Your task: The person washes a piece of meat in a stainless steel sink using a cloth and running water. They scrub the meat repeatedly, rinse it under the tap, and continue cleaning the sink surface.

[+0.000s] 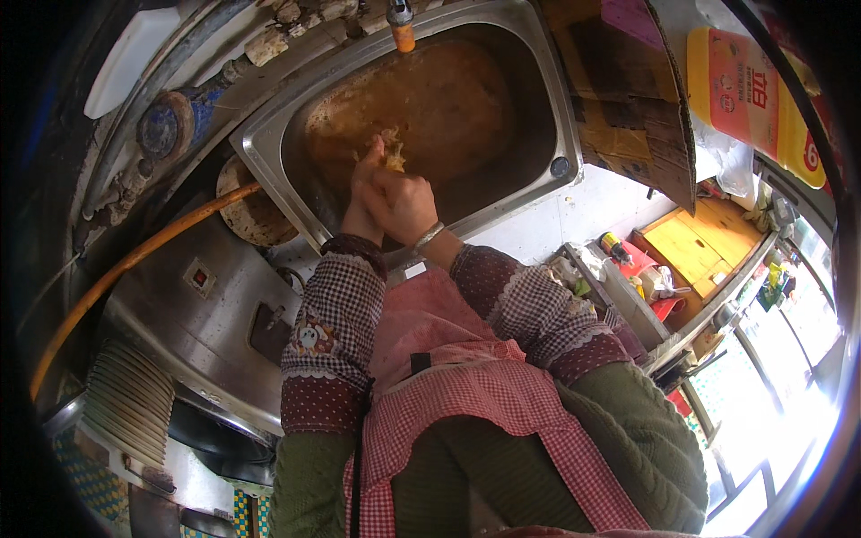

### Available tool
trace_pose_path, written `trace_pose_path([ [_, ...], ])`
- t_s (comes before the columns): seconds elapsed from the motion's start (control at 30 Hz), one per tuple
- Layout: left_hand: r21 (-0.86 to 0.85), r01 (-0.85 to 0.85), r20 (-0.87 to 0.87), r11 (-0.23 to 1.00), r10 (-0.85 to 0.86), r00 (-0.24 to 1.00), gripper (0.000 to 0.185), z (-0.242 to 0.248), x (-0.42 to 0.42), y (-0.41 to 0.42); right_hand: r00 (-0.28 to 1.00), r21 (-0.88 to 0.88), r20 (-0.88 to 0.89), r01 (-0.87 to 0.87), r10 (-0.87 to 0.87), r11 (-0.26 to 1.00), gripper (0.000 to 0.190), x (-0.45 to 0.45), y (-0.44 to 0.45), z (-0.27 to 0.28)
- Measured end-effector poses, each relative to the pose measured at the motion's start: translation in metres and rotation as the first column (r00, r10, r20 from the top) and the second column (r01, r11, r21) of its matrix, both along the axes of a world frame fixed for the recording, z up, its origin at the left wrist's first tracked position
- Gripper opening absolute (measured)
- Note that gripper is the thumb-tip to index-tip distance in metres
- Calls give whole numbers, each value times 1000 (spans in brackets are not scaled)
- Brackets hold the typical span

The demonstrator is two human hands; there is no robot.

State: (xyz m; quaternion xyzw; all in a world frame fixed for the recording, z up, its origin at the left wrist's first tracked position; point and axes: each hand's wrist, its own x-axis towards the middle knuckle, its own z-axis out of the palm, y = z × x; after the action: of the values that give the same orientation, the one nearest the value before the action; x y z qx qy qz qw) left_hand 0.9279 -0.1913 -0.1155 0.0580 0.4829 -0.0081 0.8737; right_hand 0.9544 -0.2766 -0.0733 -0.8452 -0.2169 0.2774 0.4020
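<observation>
Both of my hands are close together over a stainless-steel sink that holds murky brown water. My left hand reaches in with its fingers pointing to the far side. Against it presses my right hand, its fingers curled and a metal bangle at the wrist. A wet, yellowish, stringy clump shows at the fingertips; it looks like food matter, and which hand grips it is not plain. Above the sink's far edge hangs a tap with an orange end.
A wooden stick slants at the left beside a round, stained board and a steel unit. Cardboard stands right of the sink, near a yellow-and-red jug. Further right is a cluttered drawer.
</observation>
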Motion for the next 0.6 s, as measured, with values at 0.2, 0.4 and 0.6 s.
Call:
trace_pose_path([
  [0.2,-55,-61,62,997,65,996,40,-63,-18,-9,970,7,239,-48,45,999,21,12,7,-37],
  [0.4,150,-19,-46,988,26,999,56,-14,-2,-3,973,-224,231,56,-3,973,34,59,7,-99],
  [0.6,-7,-145,-57,989,144,988,79,17,-12,13,982,-91,151,131,-117,987,21,110,-22,-125],
])
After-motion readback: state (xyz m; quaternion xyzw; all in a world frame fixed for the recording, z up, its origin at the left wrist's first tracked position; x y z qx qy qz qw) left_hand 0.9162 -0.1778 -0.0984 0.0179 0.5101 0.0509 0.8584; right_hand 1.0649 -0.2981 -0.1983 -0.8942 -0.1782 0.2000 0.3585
